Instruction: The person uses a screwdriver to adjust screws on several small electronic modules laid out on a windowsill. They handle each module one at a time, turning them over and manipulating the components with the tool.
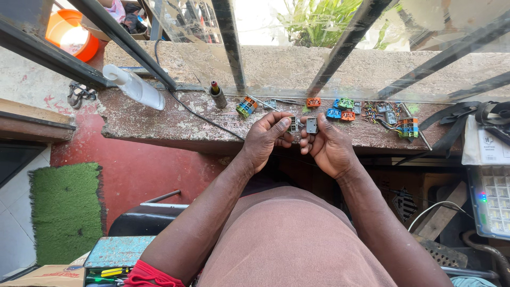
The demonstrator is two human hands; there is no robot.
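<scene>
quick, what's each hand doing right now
Left hand: closed on a small grey connector block.
Right hand: closed on another grey connector piece, pinched between thumb and fingers.

Hard daylight comes from the far side, blowing out the sky behind the window bars [228,37] and leaving glare on the glass. The concrete ledge [159,122] is bright, the near floor shadowed. Focus is sharp; edges bend outward.
</scene>
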